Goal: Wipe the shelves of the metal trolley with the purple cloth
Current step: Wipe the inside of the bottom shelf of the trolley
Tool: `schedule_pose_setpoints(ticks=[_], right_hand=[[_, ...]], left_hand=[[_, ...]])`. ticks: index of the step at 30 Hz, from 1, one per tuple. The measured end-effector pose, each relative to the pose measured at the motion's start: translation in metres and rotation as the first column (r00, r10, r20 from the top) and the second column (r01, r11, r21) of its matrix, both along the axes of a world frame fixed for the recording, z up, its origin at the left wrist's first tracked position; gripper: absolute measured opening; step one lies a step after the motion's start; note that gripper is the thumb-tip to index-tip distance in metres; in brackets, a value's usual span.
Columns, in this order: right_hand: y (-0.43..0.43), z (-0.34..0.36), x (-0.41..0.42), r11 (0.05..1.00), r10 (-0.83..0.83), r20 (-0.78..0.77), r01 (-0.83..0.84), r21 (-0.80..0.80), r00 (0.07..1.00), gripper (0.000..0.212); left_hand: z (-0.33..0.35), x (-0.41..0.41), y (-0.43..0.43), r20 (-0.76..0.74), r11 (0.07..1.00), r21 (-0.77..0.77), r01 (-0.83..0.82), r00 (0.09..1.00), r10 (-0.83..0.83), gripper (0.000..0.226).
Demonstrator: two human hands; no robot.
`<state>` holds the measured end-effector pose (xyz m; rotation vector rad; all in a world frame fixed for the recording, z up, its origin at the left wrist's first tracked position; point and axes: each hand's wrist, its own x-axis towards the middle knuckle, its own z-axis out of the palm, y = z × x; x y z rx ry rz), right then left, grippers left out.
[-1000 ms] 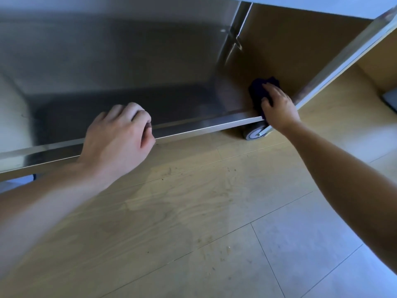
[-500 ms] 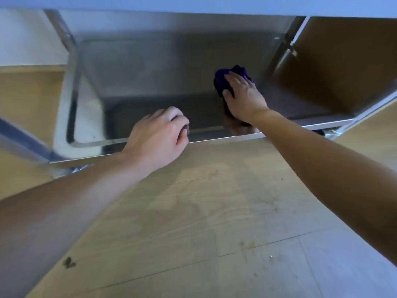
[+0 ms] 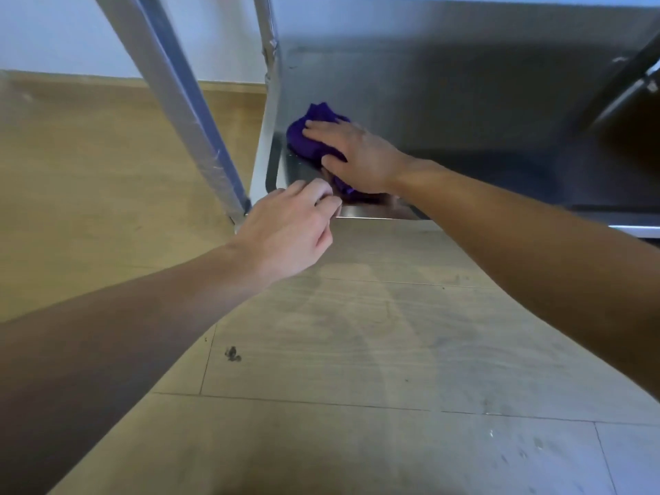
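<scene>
Your right hand lays flat, straight fingers on the purple cloth, pressing it onto the trolley's steel shelf near its front left corner. Your left hand curls its fingers over that shelf's front edge, at the same corner.

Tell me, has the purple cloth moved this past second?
Yes: the purple cloth slid left along the shelf, from its right corner to the left post.

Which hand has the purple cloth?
The right hand, pressing the purple cloth flat on the shelf; the left hand only holds the shelf's front edge.
</scene>
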<state>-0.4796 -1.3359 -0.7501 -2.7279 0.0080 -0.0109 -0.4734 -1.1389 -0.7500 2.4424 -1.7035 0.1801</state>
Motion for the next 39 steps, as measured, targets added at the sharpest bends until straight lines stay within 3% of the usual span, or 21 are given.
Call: schedule_pose_setpoints(ticks=[5, 10, 13, 15, 17, 21, 25, 31, 36, 39], right_hand=[[-0.011, 0.017, -0.044, 0.969, 0.198, -0.12, -0.176, 0.171, 0.973, 0.057], [-0.046, 0.035, -0.083, 0.98, 0.083, -0.255, -0.033, 0.194, 0.963, 0.057], [-0.059, 0.039, -0.097, 0.972, -0.027, -0.214, 0.076, 0.222, 0.976, 0.052], [-0.066, 0.037, -0.098, 0.984, -0.116, -0.142, 0.133, 0.118, 0.983, 0.059], [-0.07, 0.034, -0.095, 0.975, -0.22, -0.168, 0.22, -0.021, 0.961, 0.081], [-0.071, 0.027, -0.091, 0.952, -0.307, -0.23, 0.296, -0.082, 0.923, 0.093], [-0.057, 0.021, -0.086, 0.947, -0.313, -0.213, 0.286, -0.145, 0.926, 0.086], [-0.026, 0.02, -0.082, 0.916, -0.39, -0.166, 0.363, -0.172, 0.906, 0.073], [0.0, 0.036, -0.098, 0.871, -0.475, -0.182, 0.49, 0.046, 0.861, 0.052], [0.015, 0.066, -0.13, 0.809, -0.536, -0.174, 0.561, 0.175, 0.826, 0.046]], left_hand=[[0.007, 0.001, -0.004, 0.049, 0.995, -0.102, 0.005, 0.999, 0.0, 0.024], [0.005, -0.006, -0.024, 0.064, 0.984, -0.151, 0.095, 0.994, -0.086, 0.02], [0.004, -0.005, -0.042, 0.02, 0.987, -0.162, 0.017, 1.0, -0.014, 0.02], [0.004, -0.001, -0.056, -0.044, 0.981, -0.176, -0.081, 0.996, 0.074, 0.025], [0.002, 0.001, -0.065, -0.089, 0.97, -0.205, -0.128, 0.99, 0.112, 0.027], [-0.006, 0.008, -0.066, -0.091, 0.962, -0.238, -0.134, 0.989, 0.116, 0.024], [-0.012, 0.019, -0.061, -0.138, 0.956, -0.269, -0.114, 0.987, 0.079, 0.021], [-0.006, 0.017, -0.054, -0.363, 0.948, -0.26, -0.185, 0.928, 0.082, 0.023], [0.031, -0.008, -0.041, -0.504, 0.933, -0.134, -0.333, 0.834, 0.225, 0.021], [0.063, -0.041, -0.023, -0.523, 0.957, 0.029, -0.287, 0.812, 0.259, 0.017]])
